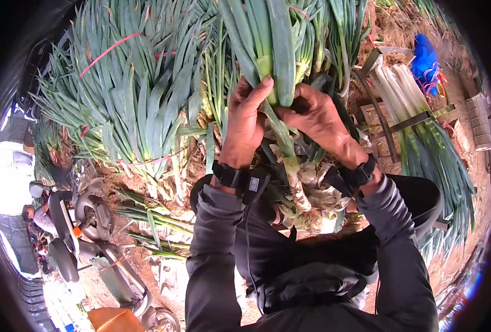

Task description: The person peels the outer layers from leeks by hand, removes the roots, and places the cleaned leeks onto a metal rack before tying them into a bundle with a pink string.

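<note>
A large leek (293,174) hangs between my hands, its green leaves fanning upward and its brown-stained root end pointing down toward my lap. My left hand (245,113) is closed around the leek where the leaves part, the thumb pressed along its pale green neck. At the right side, my right hand (324,117) pinches near the lower end of a broad outer leaf (281,55). The right fingertips are partly hidden by that leaf. Below the hands, pale stripped peelings (317,191) lie in a heap between my knees.
Big leek bundles (129,88) with pink ties stand at left. At right, trimmed leeks (417,110) rest in a metal frame (386,124), with a blue bag (424,61) beyond. Loose leeks (160,221) lie on the ground near a parked motorcycle (90,232). A person (41,216) is at far left.
</note>
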`<state>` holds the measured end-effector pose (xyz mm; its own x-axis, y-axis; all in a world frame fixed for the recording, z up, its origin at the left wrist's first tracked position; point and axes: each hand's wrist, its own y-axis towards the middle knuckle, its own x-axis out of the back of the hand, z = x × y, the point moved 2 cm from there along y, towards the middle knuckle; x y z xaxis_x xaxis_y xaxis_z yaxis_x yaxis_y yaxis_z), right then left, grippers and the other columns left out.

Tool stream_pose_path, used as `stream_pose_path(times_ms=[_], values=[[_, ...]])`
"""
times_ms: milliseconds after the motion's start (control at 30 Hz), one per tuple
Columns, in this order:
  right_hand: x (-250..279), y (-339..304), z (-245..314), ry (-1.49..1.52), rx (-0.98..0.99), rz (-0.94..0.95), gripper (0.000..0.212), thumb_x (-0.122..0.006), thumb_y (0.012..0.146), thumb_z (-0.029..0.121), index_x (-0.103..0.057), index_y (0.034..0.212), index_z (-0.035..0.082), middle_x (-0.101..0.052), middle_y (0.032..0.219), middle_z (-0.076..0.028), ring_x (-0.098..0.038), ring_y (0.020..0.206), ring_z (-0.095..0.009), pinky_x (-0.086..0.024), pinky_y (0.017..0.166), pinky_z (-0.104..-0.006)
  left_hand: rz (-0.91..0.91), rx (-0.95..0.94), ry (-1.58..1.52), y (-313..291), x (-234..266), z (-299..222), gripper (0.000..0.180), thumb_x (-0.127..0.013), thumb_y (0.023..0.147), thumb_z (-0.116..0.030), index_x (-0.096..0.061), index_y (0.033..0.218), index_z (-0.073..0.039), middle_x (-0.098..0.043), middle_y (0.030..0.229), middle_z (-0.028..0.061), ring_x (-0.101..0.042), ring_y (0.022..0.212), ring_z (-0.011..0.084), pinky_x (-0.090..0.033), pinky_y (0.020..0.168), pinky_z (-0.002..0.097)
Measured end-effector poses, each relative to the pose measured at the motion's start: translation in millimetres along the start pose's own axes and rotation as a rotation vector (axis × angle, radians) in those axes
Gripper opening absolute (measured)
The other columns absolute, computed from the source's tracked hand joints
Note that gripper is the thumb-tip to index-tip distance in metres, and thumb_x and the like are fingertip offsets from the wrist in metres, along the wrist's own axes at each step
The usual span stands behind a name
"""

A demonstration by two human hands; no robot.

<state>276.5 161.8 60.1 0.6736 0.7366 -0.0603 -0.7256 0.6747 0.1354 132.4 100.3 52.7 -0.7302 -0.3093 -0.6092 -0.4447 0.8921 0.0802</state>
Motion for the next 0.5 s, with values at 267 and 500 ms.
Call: stream_pose_path(times_ms=[267,500], values=[[-15,-52,-6,0.179,0.033,-0.103,0.012,-0.074,0.087,-0.001,-0.067,0.097,0.003,-0.069,0.096,0.000,-0.063,0.091,-0.009,-0.052,0.086,-0.0270,-0.062,0.045,-0.003,10,21,-4,0.033,-0.076,0.089,-0.015,-0.061,0.117,-0.006,-0.071,0.094,0.0089,-0.071,0.077,0.0205,-0.060,0.066,0.0329],[31,-65,-85,0.693,-0.029,-0.057,0.045,-0.074,0.092,0.031,-0.064,0.123,0.001,-0.073,0.096,-0.005,-0.064,0.091,-0.009,-0.050,0.079,-0.0272,-0.179,-0.274,0.137,2,18,-21,0.032,-0.073,0.091,-0.010,-0.061,0.121,-0.006,-0.065,0.107,0.0054,-0.068,0.090,0.0208,-0.059,0.086,0.0420]])
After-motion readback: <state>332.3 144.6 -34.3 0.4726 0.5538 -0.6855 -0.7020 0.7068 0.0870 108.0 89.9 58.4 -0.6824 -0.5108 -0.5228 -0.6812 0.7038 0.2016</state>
